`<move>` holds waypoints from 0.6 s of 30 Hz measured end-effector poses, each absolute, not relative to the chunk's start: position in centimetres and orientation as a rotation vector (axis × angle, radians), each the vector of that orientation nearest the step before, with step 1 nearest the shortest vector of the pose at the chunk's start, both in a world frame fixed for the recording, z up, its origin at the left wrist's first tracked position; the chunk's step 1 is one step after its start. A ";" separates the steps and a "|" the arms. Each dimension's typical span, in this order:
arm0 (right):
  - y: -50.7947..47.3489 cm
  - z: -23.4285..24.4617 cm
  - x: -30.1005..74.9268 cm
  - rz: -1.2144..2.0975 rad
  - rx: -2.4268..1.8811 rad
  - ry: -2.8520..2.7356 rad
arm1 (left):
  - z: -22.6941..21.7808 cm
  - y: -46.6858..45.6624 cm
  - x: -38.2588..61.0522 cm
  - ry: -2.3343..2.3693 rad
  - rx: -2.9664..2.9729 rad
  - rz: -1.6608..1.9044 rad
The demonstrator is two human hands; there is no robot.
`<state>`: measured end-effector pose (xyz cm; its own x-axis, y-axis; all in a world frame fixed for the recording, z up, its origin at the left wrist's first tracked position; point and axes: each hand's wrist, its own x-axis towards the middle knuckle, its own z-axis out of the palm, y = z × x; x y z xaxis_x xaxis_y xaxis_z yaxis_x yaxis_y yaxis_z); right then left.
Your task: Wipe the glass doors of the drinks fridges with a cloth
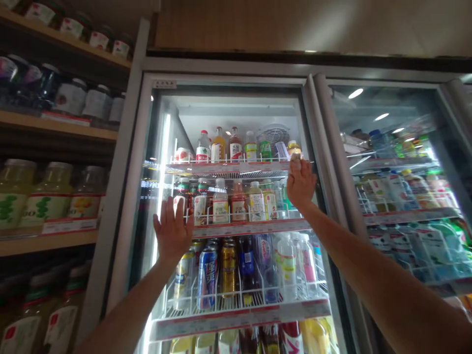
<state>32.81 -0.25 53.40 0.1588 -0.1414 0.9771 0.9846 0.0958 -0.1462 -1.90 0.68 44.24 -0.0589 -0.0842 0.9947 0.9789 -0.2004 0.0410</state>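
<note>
Right hand [302, 184] partly hiding pale wad [295, 158], lowest drinks [228, 341] cut off

The left hand [173, 235] and the right hand [301, 184] are showing bare, narrow wrists [167, 259] widening into bare forearms [354, 258] nearer by.
</note>
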 end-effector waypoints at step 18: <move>-0.8 56.7 29.2 -1.398 -0.894 -1.600 | 44.3 0.7 -2.1 -1.069 -1.254 -1.408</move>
